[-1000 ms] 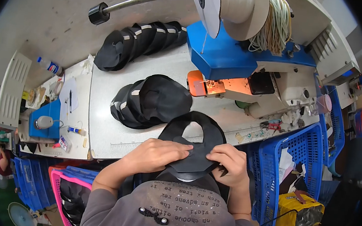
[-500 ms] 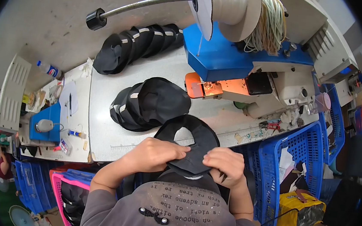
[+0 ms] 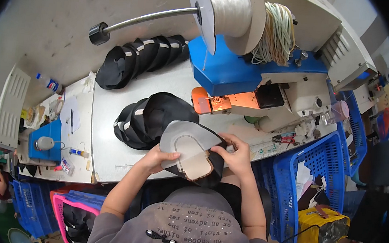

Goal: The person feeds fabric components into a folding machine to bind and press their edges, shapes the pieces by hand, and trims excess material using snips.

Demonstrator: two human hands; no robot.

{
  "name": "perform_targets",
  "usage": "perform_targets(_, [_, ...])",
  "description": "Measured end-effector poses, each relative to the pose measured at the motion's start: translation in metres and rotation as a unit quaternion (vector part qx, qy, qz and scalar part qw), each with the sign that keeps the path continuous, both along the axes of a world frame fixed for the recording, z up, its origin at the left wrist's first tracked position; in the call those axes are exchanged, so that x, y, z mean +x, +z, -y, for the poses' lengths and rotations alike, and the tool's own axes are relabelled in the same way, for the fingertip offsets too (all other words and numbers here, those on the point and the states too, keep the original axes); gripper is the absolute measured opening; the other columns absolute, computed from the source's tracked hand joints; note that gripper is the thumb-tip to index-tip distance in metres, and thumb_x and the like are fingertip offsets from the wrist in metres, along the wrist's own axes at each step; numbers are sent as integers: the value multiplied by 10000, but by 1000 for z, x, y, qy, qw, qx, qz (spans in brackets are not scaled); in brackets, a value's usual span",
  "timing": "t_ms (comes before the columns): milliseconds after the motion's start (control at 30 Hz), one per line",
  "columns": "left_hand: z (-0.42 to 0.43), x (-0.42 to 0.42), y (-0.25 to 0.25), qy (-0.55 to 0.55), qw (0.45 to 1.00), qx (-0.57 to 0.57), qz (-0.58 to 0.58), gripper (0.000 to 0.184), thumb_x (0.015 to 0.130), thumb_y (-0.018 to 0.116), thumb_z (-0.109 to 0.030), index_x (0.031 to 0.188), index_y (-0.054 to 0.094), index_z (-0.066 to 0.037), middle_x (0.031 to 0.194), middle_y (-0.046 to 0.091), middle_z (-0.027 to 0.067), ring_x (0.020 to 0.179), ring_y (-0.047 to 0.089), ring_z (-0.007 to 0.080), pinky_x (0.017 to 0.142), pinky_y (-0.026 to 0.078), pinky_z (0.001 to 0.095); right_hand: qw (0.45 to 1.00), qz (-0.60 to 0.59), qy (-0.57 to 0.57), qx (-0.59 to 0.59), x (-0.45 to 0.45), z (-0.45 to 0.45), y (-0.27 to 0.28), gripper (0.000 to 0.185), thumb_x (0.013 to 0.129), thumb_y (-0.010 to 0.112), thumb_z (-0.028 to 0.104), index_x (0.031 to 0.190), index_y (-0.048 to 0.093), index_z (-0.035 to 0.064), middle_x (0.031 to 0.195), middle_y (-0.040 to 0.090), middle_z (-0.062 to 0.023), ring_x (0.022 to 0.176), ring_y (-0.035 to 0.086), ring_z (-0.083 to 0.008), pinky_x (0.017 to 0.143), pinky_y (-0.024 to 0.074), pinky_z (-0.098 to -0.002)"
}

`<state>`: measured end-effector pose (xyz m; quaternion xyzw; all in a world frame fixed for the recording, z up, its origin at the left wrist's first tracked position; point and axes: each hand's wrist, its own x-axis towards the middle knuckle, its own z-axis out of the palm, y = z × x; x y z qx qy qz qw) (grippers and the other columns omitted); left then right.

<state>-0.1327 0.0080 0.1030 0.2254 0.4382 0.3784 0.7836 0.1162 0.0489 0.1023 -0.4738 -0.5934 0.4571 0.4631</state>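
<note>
Over my lap at the table edge I hold a black shoe upper (image 3: 192, 144), its grey and cream lining facing up and a curved seam showing. My left hand (image 3: 159, 159) is closed on its left edge, thumb on the lining. At the right edge, my right hand (image 3: 234, 153) pinches the black material between thumb and fingers. Just beyond lies a nested stack of black uppers (image 3: 172, 112) with pale labels. A longer row of the same pieces (image 3: 139, 61) rests against the wall.
A blue sewing machine (image 3: 226, 71) with an orange-lit bed stands ahead, under a large spool of white cord (image 3: 232, 11). Scissors with red handles (image 3: 285, 138) lie at right. Blue crates (image 3: 287, 176) stand right of me, a pink-rimmed basket (image 3: 60, 207) at left.
The upper has been turned over, from its black outside to its pale lining. Both hands have shifted their grip, with the right hand now higher. The view has tilted slightly.
</note>
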Motion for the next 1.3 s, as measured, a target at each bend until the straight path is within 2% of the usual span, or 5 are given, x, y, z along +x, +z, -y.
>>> perform_targets(367, [22,17,-18,145,982,117,26,521,840,657,-112,1280,407,10,1183,531,110,1094,516,207,945,410,342,957,-22,106,-270,-7,34,-4,221,831,700,170,874,649,-41,731,629,-12,647,538,-63,612,433,-221])
perform_targets(700, [44,46,-28,131,919,261,-267,383,917,537,-100,1257,424,36,1184,530,134,1109,486,189,954,377,310,988,-70,-104,-93,-43,46,-8,165,778,712,16,822,555,-7,646,552,33,588,487,-8,519,384,-171])
perform_targets(967, [43,69,-36,97,890,382,-228,849,750,737,-46,1386,174,-31,1256,447,139,1151,473,205,963,409,359,981,-151,-7,-119,-61,49,10,291,787,689,10,1049,585,-62,678,564,-18,604,512,-55,550,409,-194])
perform_targets(1133, [36,74,-23,238,906,280,-211,308,820,659,-26,1097,529,8,993,597,65,884,576,131,769,470,258,999,-15,18,37,-49,46,2,284,785,669,10,1068,646,-9,918,524,-32,657,456,-79,590,390,-198])
perform_targets(1300, [33,62,-21,284,924,193,-170,306,812,676,-43,1079,535,11,970,604,69,850,576,131,753,469,264,993,108,27,44,-26,36,0,215,771,681,94,959,665,-9,825,618,-121,700,585,-223,633,470,-292])
